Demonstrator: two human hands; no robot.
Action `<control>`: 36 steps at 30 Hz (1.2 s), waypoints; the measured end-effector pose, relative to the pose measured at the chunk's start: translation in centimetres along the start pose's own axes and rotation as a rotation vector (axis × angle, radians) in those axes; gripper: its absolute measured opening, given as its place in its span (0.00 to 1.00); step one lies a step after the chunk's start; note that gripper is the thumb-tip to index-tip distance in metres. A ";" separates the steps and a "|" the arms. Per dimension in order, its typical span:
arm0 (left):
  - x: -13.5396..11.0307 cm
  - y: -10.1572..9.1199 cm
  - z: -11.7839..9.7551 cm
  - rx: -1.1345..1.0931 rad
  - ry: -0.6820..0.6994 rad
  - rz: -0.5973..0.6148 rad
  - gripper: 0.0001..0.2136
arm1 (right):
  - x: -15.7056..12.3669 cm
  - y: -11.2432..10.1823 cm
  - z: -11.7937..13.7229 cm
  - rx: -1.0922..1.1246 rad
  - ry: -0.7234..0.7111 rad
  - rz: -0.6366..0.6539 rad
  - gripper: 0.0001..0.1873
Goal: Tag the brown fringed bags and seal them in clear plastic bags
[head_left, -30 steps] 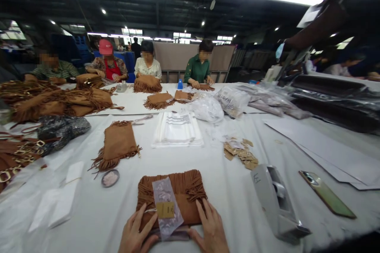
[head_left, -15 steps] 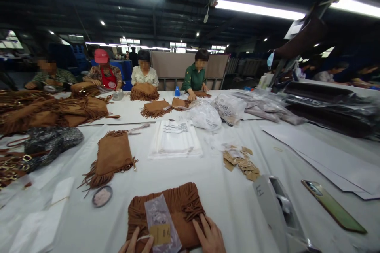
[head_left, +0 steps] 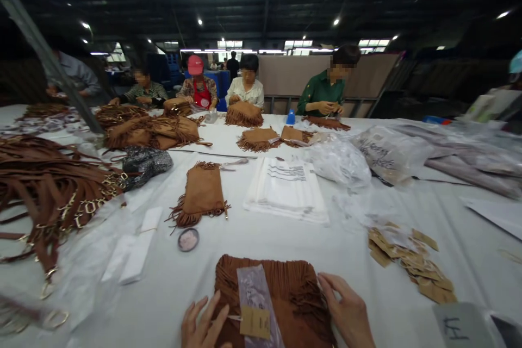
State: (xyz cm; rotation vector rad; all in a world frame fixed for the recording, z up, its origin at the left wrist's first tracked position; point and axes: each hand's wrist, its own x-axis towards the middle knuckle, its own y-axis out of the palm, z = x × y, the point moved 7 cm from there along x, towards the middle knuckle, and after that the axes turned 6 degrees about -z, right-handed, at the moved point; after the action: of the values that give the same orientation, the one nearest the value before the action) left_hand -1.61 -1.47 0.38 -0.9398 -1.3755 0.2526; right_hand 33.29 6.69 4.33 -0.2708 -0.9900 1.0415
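A brown suede bag with fringe lies flat at the near edge of my view, its lower part cut off by the frame. Across it runs a clear plastic strip, and a tan cardboard tag on a white string rests over the strip. My left hand touches the bag's left edge with its fingers spread. At the right edge, my right hand pinches the fringed side between thumb and fingers.
Another fringed bag lies ahead, near a small dish of pinkish stuff. White printed plastic bags are stacked mid-table. Tan tags are heaped at right; brown straps with gold clasps fill the left. Several co-workers sit across the table.
My view has swung left, so the table's things appear farther right. My right hand has gone from lying on the bag's front to its right edge. My left hand's fingers are more spread.
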 end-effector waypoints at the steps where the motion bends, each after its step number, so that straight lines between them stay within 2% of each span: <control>1: 1.3 -0.2 0.6 -0.043 -0.020 0.006 0.20 | 1.1 0.2 -0.4 0.001 0.021 -0.001 0.20; 4: 7.0 0.3 1.9 -0.231 -0.077 0.047 0.22 | 4.6 0.6 -1.5 -0.009 0.072 -0.021 0.22; 7: 14.8 3.4 1.9 -0.423 -0.086 0.101 0.18 | 8.7 1.4 -2.1 -0.010 0.111 -0.040 0.24; 9: 20.3 6.7 0.8 -0.539 -0.035 0.155 0.17 | 11.4 2.2 -2.4 0.003 0.130 -0.040 0.25; 11: 25.3 11.1 -0.6 -0.616 0.011 0.256 0.17 | 13.7 3.1 -2.5 0.029 0.129 -0.030 0.25; 13: 29.2 15.9 -1.9 -0.620 0.023 0.382 0.18 | 15.5 4.1 -2.7 0.056 0.110 -0.014 0.25; 15: 31.9 20.3 -2.8 -0.602 0.029 0.461 0.17 | 16.6 5.0 -3.1 0.069 0.089 -0.001 0.24; 17: 33.3 24.1 -3.2 -0.576 0.019 0.523 0.19 | 17.1 5.8 -3.6 0.067 0.074 0.012 0.24; 19: 33.4 27.3 -3.0 -0.527 -0.021 0.597 0.23 | 17.3 6.3 -4.3 0.066 0.060 0.032 0.23; 21: 32.7 29.7 -2.5 -0.463 -0.079 0.663 0.26 | 17.2 6.8 -4.9 0.066 0.051 0.053 0.22; 23: 32.0 31.3 -1.8 -0.409 -0.129 0.706 0.26 | 17.1 7.4 -5.4 0.070 0.047 0.074 0.22; 26: 31.4 32.5 -1.4 -0.373 -0.152 0.742 0.19 | 17.2 8.3 -6.1 0.075 0.049 0.097 0.21; 30: 31.4 33.0 -1.7 -0.342 -0.132 0.770 0.07 | 18.0 9.4 -7.0 0.059 0.060 0.087 0.22; 36: 31.9 33.8 -1.8 -0.320 -0.119 0.786 0.11 | 19.3 10.4 -8.4 -0.009 0.080 0.068 0.24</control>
State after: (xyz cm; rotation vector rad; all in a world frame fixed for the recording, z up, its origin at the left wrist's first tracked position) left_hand 19.51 39.98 0.12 -1.7391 -1.1090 0.7007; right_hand 36.40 30.00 3.98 -0.3532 -0.9189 1.0801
